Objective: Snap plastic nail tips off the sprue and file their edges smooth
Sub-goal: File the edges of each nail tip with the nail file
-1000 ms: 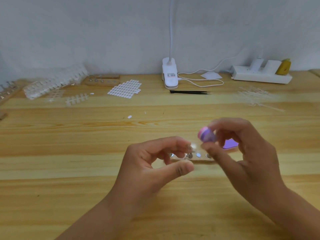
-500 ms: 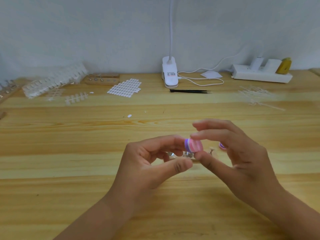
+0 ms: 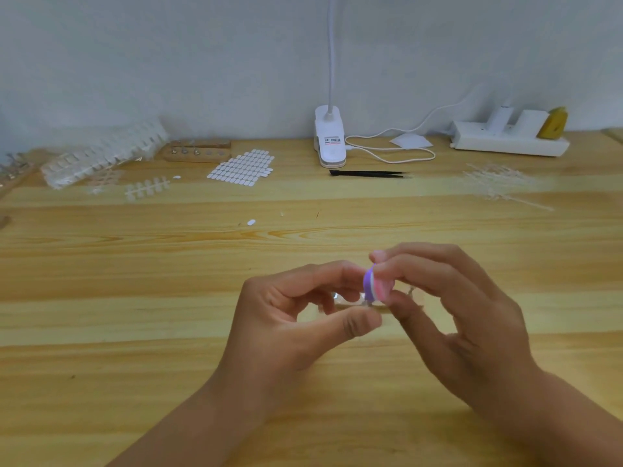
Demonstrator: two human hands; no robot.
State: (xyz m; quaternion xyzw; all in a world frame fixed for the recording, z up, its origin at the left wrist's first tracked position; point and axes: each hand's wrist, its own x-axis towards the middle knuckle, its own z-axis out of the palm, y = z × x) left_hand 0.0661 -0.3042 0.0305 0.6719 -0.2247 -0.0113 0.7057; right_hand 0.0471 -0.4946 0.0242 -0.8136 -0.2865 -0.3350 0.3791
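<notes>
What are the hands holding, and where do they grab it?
The right hand pinches the pink-and-purple file block, fingers above, thumb below. The left hand looks pinched, but anything in it is too small to tell.

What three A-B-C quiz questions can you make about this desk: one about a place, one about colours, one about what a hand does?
1. Where do the thin black tweezers lie? A) just in front of the white clip lamp base B) on the power strip C) in a hand
2. Which colours has the small layered file block? A) green and black B) purple, white and pink C) all yellow
3. What is the right hand doing? A) lying flat B) pinching the file block C) pointing at the wall
Answers: 1 A, they lie on the lamp base's near side. 2 B, its three stripes show. 3 B, fingers and thumb close around it.
</notes>
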